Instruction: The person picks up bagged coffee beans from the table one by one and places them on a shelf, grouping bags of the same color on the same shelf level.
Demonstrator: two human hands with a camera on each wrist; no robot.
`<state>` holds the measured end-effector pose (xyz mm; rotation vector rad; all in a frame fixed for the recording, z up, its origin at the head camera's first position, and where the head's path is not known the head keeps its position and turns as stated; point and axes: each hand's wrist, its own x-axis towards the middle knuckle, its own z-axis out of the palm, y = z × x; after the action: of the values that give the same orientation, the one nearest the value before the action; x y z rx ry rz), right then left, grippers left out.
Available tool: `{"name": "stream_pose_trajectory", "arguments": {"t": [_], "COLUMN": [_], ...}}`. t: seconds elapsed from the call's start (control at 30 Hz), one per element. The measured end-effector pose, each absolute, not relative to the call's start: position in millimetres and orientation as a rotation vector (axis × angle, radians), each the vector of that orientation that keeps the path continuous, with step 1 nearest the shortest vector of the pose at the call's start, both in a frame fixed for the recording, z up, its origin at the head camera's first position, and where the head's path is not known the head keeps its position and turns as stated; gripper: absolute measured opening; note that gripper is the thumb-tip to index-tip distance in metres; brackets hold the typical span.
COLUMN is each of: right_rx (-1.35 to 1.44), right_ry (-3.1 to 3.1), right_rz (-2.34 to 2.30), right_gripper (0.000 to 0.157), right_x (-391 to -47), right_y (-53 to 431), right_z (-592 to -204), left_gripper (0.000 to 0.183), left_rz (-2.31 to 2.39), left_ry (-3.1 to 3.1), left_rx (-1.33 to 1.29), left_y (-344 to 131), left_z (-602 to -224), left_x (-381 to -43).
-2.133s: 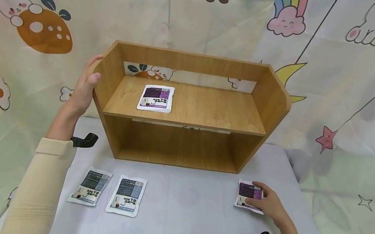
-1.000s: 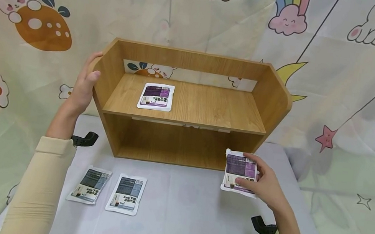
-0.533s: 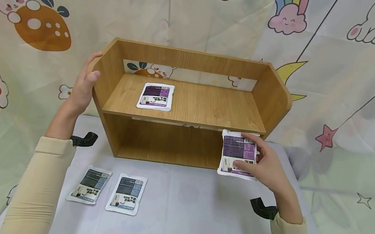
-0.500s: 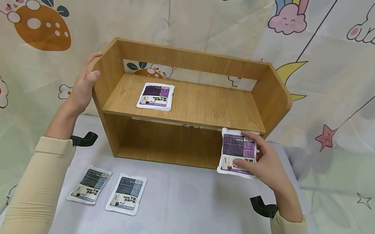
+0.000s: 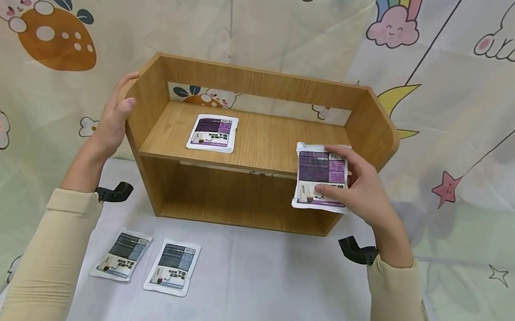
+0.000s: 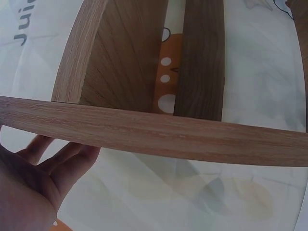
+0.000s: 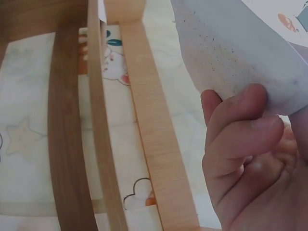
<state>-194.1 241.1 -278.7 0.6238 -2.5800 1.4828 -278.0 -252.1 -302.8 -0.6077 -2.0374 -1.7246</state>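
The right hand [image 5: 366, 191] is clamping 1 purple-labelled pouch [image 5: 320, 169] before the right side of the wooden shelf [image 5: 243, 198]; its thumb [image 5: 331, 191] is covering some print. The left hand [image 5: 111, 122] is resting, fingers relaxed, against the left panel [image 5: 150, 103], its fingertips partly hidden.
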Motion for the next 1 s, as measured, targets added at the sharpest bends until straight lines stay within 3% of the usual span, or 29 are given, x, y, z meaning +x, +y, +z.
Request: {"name": "stream_pose_trajectory", "arguments": {"t": [1.0], "right_rx": [0.464], "right_ry": [-2.679], "right_rz": [1.602], "right_gripper": [0.071], "right_x": [-286], "right_y": [217], "right_z": [-251], "left_gripper": [0.055], "left_rz": [-1.664], "left_ry": [-2.081], "left_rx": [-0.608], "left_y": [-253], "left_z": [-304], "left_x": [-278]}}
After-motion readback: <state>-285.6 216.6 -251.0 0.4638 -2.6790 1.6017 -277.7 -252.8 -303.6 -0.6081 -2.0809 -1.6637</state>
